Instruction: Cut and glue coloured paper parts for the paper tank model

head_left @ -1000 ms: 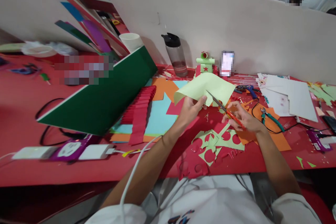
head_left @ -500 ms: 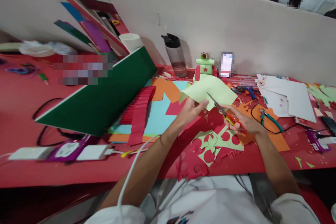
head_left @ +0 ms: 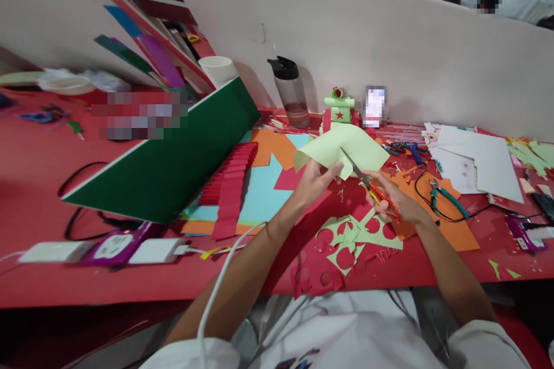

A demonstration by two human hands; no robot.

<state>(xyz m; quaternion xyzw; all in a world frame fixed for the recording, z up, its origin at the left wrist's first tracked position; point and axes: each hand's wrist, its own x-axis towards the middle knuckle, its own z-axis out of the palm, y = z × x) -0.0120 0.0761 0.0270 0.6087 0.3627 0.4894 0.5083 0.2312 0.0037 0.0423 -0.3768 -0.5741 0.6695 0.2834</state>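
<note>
Above the red counter, the left hand pinches a curled pale-green paper sheet; the right hand grips red-handled metal scissors, blades against the sheet between both hands. The right grip has shifted, baring yellow inside the handles; cutting seems under way.

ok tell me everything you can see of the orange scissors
The orange-and-yellow-handled scissors have slim, grey, metal-looking blades and plastic-looking handles, partly hidden by the bare right hand that grips them. They are held aslant above the red table, tips pointing forward and to the left. The blades overlap the near edge of the pale green curved paper sheet; how far they stand open is too small to tell.
</note>
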